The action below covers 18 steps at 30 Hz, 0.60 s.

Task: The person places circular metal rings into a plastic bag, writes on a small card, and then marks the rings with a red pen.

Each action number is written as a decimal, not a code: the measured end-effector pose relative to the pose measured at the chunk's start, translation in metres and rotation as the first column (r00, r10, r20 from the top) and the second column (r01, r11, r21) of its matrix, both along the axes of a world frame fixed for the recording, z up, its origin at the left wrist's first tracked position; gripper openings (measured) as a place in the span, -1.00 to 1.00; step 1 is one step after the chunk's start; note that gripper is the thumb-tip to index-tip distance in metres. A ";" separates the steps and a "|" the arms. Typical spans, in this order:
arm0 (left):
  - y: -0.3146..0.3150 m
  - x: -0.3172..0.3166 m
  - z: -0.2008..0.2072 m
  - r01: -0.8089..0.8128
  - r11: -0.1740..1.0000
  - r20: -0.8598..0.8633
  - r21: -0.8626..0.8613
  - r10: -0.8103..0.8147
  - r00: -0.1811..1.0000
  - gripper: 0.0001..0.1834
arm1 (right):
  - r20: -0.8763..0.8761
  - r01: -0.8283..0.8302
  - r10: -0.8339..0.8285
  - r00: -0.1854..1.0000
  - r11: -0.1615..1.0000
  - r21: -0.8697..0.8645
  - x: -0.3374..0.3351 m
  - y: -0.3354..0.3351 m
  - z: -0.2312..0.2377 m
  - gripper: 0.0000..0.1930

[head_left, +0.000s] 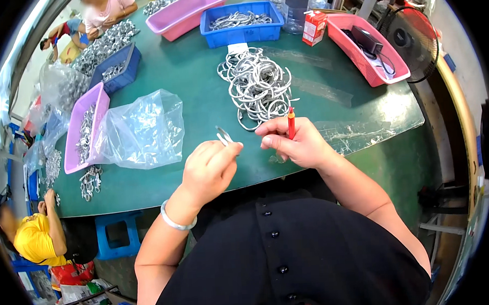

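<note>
My left hand [208, 167] is closed in a pinch over the front part of the table. Between its thumb and fingers sits a small silver metal piece [223, 135], its lower part hidden by the fingertips. A little to the right, my right hand [304, 144] grips a slim red pen-like tool [291, 122] with a yellowish band, held upright. Right hand fingertips are close to the near end of a heap of silver metal rings [260, 83]. The two hands are apart.
On the green table [197, 73] lie a clear plastic bag [145, 129], a lilac basket [72, 143] of metal parts and a blue bin [242, 35]. A pink basket [369, 65] holds a black device, near a fan [409, 42]. A person in yellow [38, 240] works at left.
</note>
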<state>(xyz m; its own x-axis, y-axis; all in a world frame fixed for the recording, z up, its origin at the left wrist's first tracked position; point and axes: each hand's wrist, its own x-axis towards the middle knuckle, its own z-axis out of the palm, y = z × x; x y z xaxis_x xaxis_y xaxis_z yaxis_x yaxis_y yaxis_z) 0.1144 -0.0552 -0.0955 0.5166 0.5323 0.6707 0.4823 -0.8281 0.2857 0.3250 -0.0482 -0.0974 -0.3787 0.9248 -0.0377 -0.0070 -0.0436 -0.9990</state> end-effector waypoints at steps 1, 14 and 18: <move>0.001 -0.002 -0.009 -0.004 0.993 0.047 -0.120 0.010 0.999 -0.72 | 0.011 0.005 -0.005 1.000 1.000 -0.021 0.002 0.000 -0.001 -0.83; -0.010 -0.017 -0.025 0.130 0.873 0.422 -0.470 0.093 0.902 -0.50 | 0.032 -0.062 0.065 0.997 0.994 -0.090 -0.001 0.000 0.005 -0.80; -0.021 -0.004 -0.002 0.047 0.973 0.344 -0.226 0.035 0.938 -0.46 | -0.080 -0.098 0.097 0.992 0.995 -0.014 -0.002 -0.005 0.005 -0.80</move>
